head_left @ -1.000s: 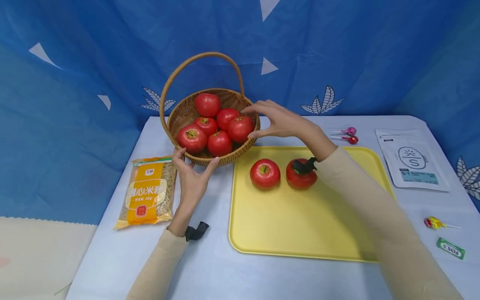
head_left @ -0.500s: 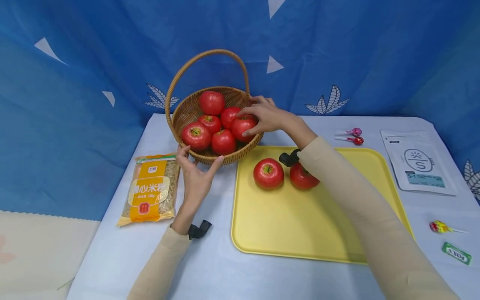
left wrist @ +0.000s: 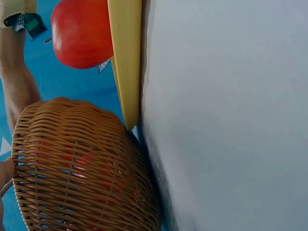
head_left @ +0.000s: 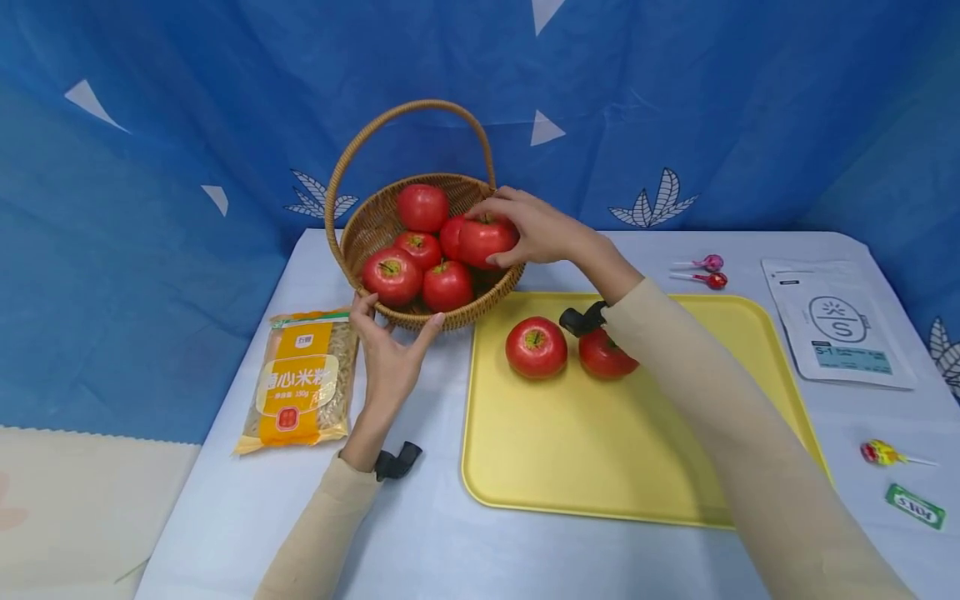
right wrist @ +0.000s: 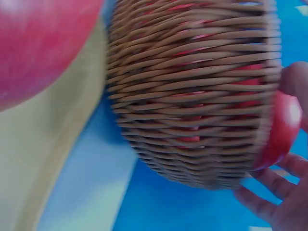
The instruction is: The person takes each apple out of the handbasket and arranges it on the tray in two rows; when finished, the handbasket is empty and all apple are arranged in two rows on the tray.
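A brown wicker basket (head_left: 467, 315) with a tall hoop handle stands at the back left of the table, several red apples (head_left: 392, 277) inside. My left hand (head_left: 388, 362) holds its front rim, thumb and fingers spread apart along the edge; the thumb shows at the rim of the basket (left wrist: 86, 163) in the left wrist view. Over the basket's right side, my right hand (head_left: 543, 229) grips one apple (head_left: 486, 242) between thumb and fingers. The right wrist view shows that apple (right wrist: 284, 125) rising past the rim, with fingers of the right hand (right wrist: 293, 192) around it.
A yellow tray (head_left: 570, 467) bears two apples (head_left: 536, 347), one partly behind the right wrist. A noodle packet (head_left: 300, 379) lies at left. On the right are a white pouch (head_left: 836, 321), lollipops (head_left: 712, 281) and a small green packet (head_left: 915, 506). A blue curtain hangs behind.
My right hand has moved from the basket's right rim onto an apple, gripped it and raised it a little. The left hand stays on the front rim.
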Action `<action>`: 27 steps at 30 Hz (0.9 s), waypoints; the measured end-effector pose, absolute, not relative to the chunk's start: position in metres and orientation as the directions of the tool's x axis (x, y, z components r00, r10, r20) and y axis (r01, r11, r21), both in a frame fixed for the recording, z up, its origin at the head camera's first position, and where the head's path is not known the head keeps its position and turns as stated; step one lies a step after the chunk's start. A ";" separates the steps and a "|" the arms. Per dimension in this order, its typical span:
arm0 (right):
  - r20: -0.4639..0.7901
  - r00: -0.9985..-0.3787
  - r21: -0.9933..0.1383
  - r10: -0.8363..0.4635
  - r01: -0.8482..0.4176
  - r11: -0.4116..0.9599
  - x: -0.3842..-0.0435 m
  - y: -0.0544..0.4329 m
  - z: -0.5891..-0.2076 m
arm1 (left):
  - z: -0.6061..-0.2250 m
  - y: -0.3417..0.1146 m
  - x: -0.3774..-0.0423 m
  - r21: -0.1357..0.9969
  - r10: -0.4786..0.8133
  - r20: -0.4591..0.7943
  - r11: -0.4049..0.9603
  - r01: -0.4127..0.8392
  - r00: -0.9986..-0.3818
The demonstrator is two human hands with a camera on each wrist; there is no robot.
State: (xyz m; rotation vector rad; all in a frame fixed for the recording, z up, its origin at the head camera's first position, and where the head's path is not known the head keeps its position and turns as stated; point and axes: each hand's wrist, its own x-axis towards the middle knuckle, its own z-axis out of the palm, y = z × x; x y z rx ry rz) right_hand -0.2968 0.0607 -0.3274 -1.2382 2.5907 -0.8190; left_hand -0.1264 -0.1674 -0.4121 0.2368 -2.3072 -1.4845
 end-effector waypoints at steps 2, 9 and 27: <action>0.186 -0.657 -0.582 -0.730 -0.672 0.457 -0.289 0.070 -0.318 | -0.411 -0.168 -0.127 0.903 -0.343 0.236 0.424 0.074 -0.909; 0.363 -0.692 -0.523 -0.624 -0.705 0.479 -0.250 0.127 -0.300 | -0.410 -0.167 -0.126 0.910 -0.343 0.242 0.405 0.089 -0.908; 0.169 -0.886 -0.437 -0.433 -0.461 0.772 -0.141 0.268 -0.397 | -0.411 -0.167 -0.125 0.903 -0.324 0.250 0.417 0.100 -0.912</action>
